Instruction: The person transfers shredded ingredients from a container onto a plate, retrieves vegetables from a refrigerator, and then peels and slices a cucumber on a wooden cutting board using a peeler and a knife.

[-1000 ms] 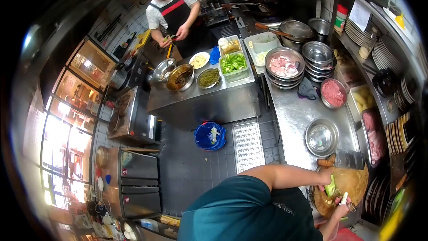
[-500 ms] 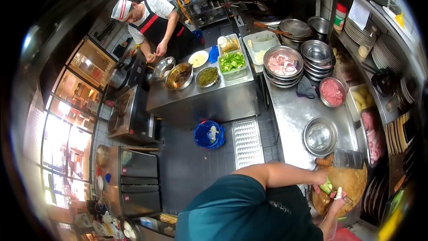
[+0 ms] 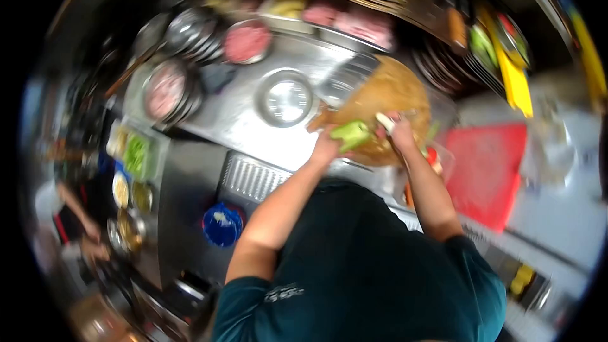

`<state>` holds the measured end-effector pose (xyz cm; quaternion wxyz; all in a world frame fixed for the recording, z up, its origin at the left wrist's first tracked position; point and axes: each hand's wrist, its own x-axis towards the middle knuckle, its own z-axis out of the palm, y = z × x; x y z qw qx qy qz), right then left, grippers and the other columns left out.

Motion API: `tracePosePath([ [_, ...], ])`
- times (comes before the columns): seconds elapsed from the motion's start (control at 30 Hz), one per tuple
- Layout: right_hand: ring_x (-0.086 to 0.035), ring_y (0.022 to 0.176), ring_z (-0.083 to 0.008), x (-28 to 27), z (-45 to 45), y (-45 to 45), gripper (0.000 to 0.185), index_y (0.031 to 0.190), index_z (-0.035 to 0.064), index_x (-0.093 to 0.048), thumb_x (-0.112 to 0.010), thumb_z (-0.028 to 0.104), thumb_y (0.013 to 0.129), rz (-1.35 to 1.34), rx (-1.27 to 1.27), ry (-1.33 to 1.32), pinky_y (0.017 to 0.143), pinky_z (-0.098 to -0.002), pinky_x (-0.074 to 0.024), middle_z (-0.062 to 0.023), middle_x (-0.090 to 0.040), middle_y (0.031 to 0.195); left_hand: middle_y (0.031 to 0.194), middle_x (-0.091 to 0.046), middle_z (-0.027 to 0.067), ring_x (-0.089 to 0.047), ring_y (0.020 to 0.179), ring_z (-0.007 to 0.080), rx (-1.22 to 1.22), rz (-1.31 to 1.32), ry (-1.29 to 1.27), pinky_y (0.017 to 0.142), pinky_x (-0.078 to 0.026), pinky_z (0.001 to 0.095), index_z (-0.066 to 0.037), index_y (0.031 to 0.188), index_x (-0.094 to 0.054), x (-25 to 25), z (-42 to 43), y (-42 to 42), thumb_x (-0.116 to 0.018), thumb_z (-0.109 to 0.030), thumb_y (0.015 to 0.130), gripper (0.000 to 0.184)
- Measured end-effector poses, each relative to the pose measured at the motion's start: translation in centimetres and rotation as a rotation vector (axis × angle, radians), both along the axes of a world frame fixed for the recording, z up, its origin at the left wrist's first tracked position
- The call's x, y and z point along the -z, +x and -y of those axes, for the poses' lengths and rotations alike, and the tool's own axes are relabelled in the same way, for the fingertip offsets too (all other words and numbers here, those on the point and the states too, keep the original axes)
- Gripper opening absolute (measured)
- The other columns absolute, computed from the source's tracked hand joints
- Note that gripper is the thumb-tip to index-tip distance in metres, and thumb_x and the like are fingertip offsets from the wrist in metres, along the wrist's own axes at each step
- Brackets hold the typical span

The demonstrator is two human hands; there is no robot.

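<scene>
The counter (image 3: 247, 142) is shiny metal, smooth and bright. The round bowl (image 3: 285, 98) is thin, shiny metal too. The wide knife blade (image 3: 349, 77) is smooth metal, and its handle (image 3: 322, 118) looks like wood. The round chopping board (image 3: 396, 92) looks like wood, a bit wet and shiny. The green vegetable (image 3: 349, 135) looks smooth. The white tool (image 3: 384, 121) may be plastic, but it is blurry. The red board (image 3: 491, 168) looks like flat plastic. The dark shirt (image 3: 392, 272) is soft, dull cloth.
</scene>
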<state>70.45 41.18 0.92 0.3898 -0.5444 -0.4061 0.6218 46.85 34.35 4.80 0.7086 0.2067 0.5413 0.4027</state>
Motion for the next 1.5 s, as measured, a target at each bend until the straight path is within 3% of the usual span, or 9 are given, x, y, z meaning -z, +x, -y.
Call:
tracePosePath([
  [0.17,-0.068,0.062,-0.0165,-2.8,-1.6,3.7,0.019,0.095,0.0017,-0.069,-0.078,0.018,0.093,0.071,0.156,-0.031,0.055,-0.0290,-0.0558,-0.0076,-0.070,0.079,0.129,-0.060,0.0232,-0.072,0.098,0.0355,0.032,0.018,-0.075,0.079,-0.067,0.0415,0.001,0.138,-0.044,-0.9,-0.5,-0.4,-0.046,0.008,0.099,0.040],
  [0.3,-0.071,0.065,-0.0169,-4.0,0.6,0.1,0.020,0.097,0.0012,-0.069,-0.079,0.019,0.093,-0.092,0.026,-0.162,0.056,-0.0292,-0.0571,-0.0086,-0.071,0.080,0.125,-0.061,0.0232,-0.072,0.098,0.0336,0.025,0.030,-0.079,0.081,-0.067,0.0409,0.002,0.138,-0.045,-1.8,-1.1,0.3,-0.045,0.008,0.100,0.039],
  [0.4,-0.071,0.064,-0.0163,-2.1,2.0,-1.7,0.019,0.096,0.0015,-0.070,-0.078,0.019,0.094,-0.068,-0.058,-0.109,0.056,-0.0285,-0.0567,-0.0092,-0.073,0.082,0.124,-0.062,0.0228,-0.072,0.098,0.0316,0.095,-0.092,0.078,0.083,-0.066,0.0402,0.004,0.139,-0.045,-0.6,-0.3,0.9,-0.046,0.007,0.100,0.038],
  [0.63,-0.070,0.062,-0.0150,-2.6,0.9,1.0,0.022,0.095,0.0024,-0.071,-0.079,0.023,0.093,0.059,0.053,-0.065,0.054,-0.0264,-0.0539,-0.0068,-0.071,0.079,0.114,-0.069,0.0194,-0.075,0.089,0.0253,0.254,-0.382,0.231,0.071,-0.062,0.0326,0.005,0.134,-0.054,-1.3,-0.4,1.7,-0.046,0.008,0.101,0.034],
  [0.73,-0.070,0.062,-0.0152,-2.2,2.0,-0.3,0.021,0.096,0.0015,-0.070,-0.078,0.021,0.094,-0.039,-0.059,-0.066,0.054,-0.0269,-0.0536,-0.0072,-0.072,0.080,0.115,-0.068,0.0209,-0.075,0.089,0.0257,0.255,-0.358,0.243,0.071,-0.063,0.0328,0.006,0.135,-0.054,-0.5,-0.3,1.4,-0.046,0.008,0.100,0.035],
  [0.97,-0.069,0.061,-0.0148,-0.3,0.6,3.9,0.015,0.094,0.0027,-0.069,-0.075,0.017,0.095,-0.006,0.148,-0.082,0.054,-0.0282,-0.0560,-0.0076,-0.071,0.080,0.119,-0.067,0.0232,-0.074,0.089,0.0290,0.173,-0.265,0.198,0.075,-0.066,0.0341,0.008,0.137,-0.051,-0.4,-0.1,1.1,-0.047,0.009,0.099,0.038],
  [1.27,-0.070,0.064,-0.0143,-1.4,1.4,-0.9,0.020,0.095,0.0018,-0.071,-0.078,0.020,0.094,-0.051,0.053,0.013,0.054,-0.0281,-0.0545,-0.0081,-0.073,0.080,0.123,-0.063,0.0250,-0.073,0.090,0.0359,0.093,-0.049,-0.095,0.074,-0.068,0.0390,0.004,0.140,-0.042,-1.1,-1.1,0.5,-0.048,0.008,0.098,0.043],
  [1.4,-0.071,0.065,-0.0148,-0.5,-0.1,3.3,0.017,0.094,0.0020,-0.072,-0.078,0.018,0.093,0.004,0.150,0.032,0.055,-0.0271,-0.0549,-0.0082,-0.073,0.081,0.121,-0.064,0.0270,-0.073,0.087,0.0364,0.045,-0.020,-0.167,0.071,-0.068,0.0388,0.005,0.140,-0.042,-1.9,-1.5,0.8,-0.052,0.006,0.097,0.045],
  [1.5,-0.071,0.065,-0.0145,-3.8,0.8,1.3,0.015,0.094,0.0027,-0.072,-0.078,0.017,0.093,0.033,0.050,0.005,0.055,-0.0273,-0.0545,-0.0080,-0.073,0.081,0.113,-0.067,0.0272,-0.074,0.082,0.0344,0.073,0.018,-0.194,0.069,-0.068,0.0376,0.009,0.137,-0.045,-0.6,-2.2,0.1,-0.054,0.005,0.096,0.042],
])
